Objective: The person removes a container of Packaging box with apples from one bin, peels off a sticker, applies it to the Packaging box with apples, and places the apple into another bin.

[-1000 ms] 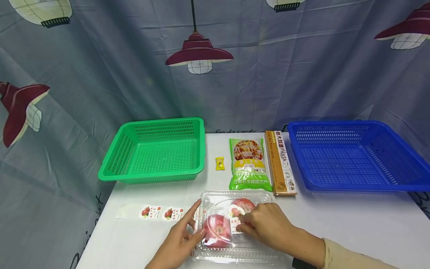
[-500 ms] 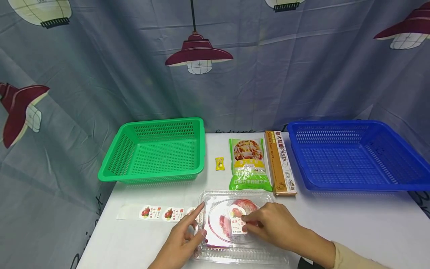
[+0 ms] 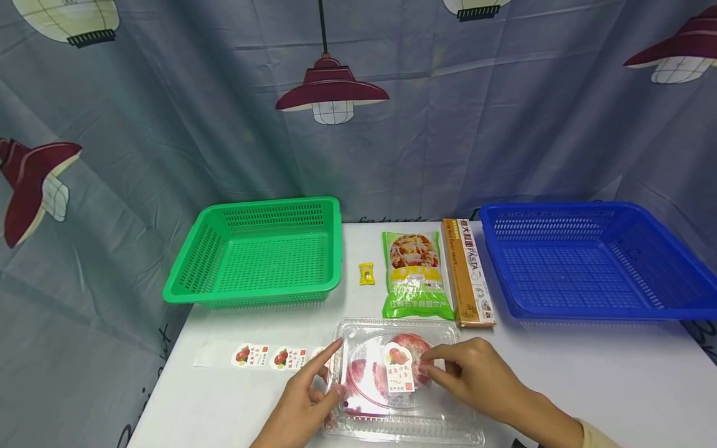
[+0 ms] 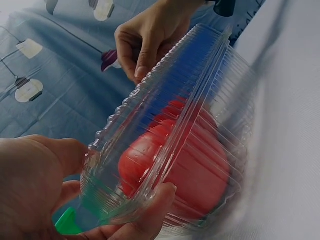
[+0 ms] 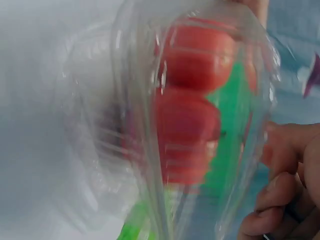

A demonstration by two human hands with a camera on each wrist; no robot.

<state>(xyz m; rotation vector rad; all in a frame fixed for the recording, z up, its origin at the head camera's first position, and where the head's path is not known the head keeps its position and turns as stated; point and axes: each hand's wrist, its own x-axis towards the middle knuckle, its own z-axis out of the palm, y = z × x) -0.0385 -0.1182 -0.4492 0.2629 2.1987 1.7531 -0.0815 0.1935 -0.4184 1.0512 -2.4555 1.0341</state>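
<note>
A clear plastic clamshell box lies at the table's near edge with red fruit inside. A white fruit sticker sits on its lid. My left hand grips the box's left edge, thumb against the rim and index finger stretched along it. In the left wrist view the thumb presses the box over the red fruit. My right hand holds the lid just right of the sticker with curled fingers. In the right wrist view those fingers lie beside the blurred fruit.
A strip of stickers lies left of the box. Behind stand a green basket, a yellow candy, a green snack bag, a pasta box and a blue basket. A curtain hangs behind the table.
My right hand has slid right off the sticker, which now shows whole on the lid. The left hand has hardly moved.
</note>
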